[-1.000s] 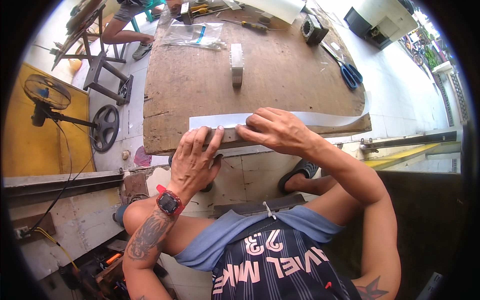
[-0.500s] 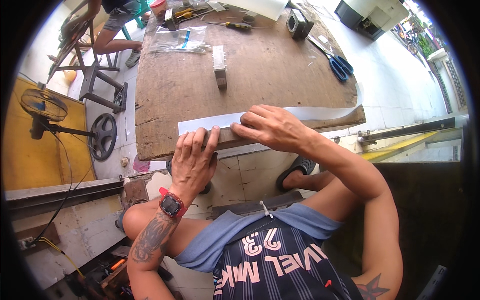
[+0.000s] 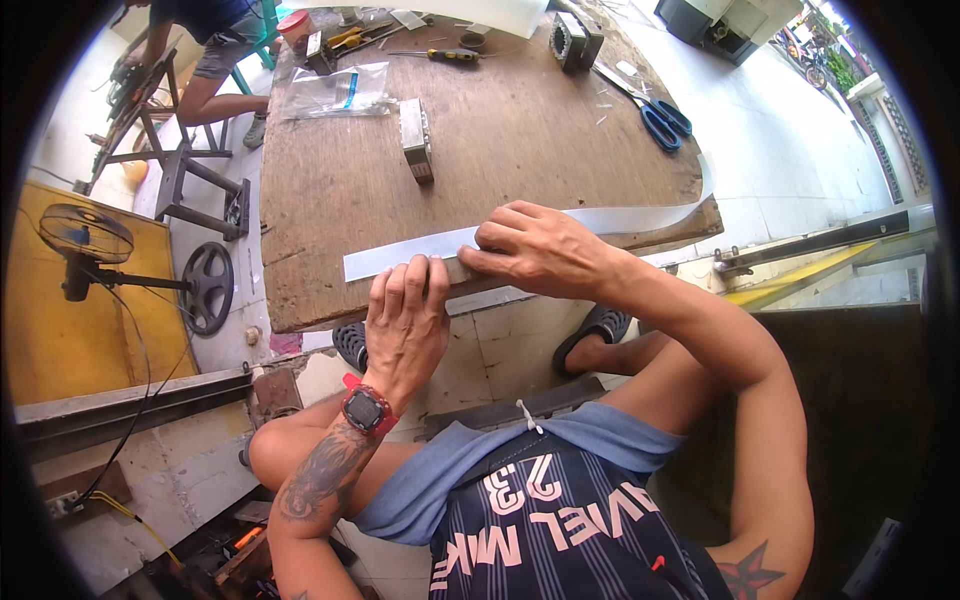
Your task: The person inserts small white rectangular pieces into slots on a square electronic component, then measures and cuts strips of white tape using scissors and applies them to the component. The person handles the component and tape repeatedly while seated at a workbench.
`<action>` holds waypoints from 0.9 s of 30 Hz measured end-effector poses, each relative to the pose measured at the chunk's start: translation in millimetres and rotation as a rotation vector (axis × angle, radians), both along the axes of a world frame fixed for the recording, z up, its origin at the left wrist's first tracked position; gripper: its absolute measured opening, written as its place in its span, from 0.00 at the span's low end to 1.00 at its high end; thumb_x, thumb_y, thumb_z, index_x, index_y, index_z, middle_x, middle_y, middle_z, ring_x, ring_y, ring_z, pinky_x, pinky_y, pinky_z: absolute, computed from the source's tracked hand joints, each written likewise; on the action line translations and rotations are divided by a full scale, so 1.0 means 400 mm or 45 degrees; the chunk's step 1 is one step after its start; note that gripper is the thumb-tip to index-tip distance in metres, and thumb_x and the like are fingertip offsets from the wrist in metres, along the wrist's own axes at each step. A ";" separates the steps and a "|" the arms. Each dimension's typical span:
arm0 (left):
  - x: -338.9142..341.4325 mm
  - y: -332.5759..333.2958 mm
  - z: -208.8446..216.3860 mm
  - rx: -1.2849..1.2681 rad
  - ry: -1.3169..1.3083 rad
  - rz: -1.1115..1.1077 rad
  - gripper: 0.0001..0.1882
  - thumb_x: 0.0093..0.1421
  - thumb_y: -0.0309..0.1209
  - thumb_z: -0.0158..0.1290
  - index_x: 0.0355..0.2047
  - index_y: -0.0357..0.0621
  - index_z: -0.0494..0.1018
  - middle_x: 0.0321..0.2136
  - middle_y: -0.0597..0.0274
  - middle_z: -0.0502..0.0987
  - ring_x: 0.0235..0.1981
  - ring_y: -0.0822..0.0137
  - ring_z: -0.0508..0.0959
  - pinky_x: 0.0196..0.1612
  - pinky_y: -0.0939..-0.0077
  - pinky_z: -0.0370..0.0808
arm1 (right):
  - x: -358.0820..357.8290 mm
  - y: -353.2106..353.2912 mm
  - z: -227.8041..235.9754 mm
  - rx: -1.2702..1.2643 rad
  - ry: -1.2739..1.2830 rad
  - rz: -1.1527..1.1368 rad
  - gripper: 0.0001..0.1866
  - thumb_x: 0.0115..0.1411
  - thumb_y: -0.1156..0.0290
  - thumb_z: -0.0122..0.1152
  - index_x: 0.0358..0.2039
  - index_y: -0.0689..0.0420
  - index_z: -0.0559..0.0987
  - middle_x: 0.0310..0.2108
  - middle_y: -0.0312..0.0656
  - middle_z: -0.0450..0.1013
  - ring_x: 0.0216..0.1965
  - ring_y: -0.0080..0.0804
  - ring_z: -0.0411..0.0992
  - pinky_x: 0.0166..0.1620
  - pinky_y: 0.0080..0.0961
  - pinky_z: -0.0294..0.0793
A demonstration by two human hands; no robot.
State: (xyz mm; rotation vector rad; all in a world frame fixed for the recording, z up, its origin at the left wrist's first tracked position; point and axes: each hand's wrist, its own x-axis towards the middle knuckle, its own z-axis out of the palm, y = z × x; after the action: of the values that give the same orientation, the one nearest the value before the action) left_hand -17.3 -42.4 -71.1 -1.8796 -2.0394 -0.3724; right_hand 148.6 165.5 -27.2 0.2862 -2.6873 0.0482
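A long translucent white plastic strip (image 3: 395, 257) lies along the near edge of the wooden table (image 3: 330, 200), and its right part curls up past the table's corner. My right hand (image 3: 540, 248) is closed on the strip near its middle, knuckles bent and fingertips at its near side. To the left of it, my left hand (image 3: 405, 325), wearing a red-banded watch, reaches up over the table edge. Its fingers lie side by side with the tips against the strip's near edge; its thumb is mostly hidden. A rectangular metal block (image 3: 416, 140) stands beyond the strip.
Blue-handled scissors (image 3: 660, 120) lie at the right, near a dark toothed metal piece (image 3: 575, 42). Farther back are a clear plastic bag (image 3: 335, 92), a screwdriver (image 3: 450, 56) and a red-lidded jar (image 3: 294, 28). A fan (image 3: 85, 240) stands left; another person (image 3: 215, 60) sits behind it.
My left hand has shifted slightly right along the table edge, uncovering more of the strip's left end. My right hand stays at about the same place on the strip. The view has moved slightly.
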 end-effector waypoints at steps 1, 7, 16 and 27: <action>0.003 0.003 -0.001 -0.013 -0.052 -0.012 0.43 0.50 0.29 0.63 0.69 0.56 0.65 0.55 0.60 0.67 0.60 0.60 0.68 0.70 0.57 0.64 | 0.009 0.007 0.000 0.026 0.012 0.007 0.15 0.60 0.69 0.61 0.48 0.53 0.77 0.38 0.38 0.72 0.41 0.32 0.75 0.46 0.28 0.80; 0.003 0.007 0.014 -0.005 0.021 -0.071 0.44 0.48 0.29 0.63 0.68 0.56 0.66 0.55 0.61 0.67 0.60 0.60 0.67 0.70 0.59 0.62 | 0.042 0.021 -0.005 0.025 -0.003 -0.026 0.18 0.60 0.70 0.62 0.52 0.51 0.78 0.40 0.37 0.73 0.43 0.32 0.75 0.50 0.30 0.80; 0.035 0.030 0.000 0.032 -0.003 -0.099 0.43 0.47 0.31 0.63 0.67 0.54 0.65 0.57 0.60 0.66 0.61 0.59 0.66 0.71 0.58 0.60 | 0.075 0.050 -0.002 0.087 0.043 -0.002 0.15 0.61 0.69 0.60 0.49 0.53 0.77 0.39 0.39 0.73 0.42 0.32 0.76 0.47 0.28 0.81; 0.069 0.052 0.000 0.010 -0.037 -0.111 0.46 0.45 0.33 0.64 0.68 0.54 0.64 0.57 0.59 0.66 0.61 0.58 0.64 0.72 0.59 0.60 | 0.093 0.074 -0.016 0.120 0.092 0.019 0.16 0.59 0.68 0.62 0.48 0.53 0.77 0.38 0.38 0.73 0.41 0.33 0.77 0.44 0.28 0.82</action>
State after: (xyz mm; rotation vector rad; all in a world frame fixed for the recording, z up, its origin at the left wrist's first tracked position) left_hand 10.1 -21.8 -71.1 -1.9740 -1.9761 -0.4321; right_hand 185.9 195.1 -33.4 0.3312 -2.6201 -0.0829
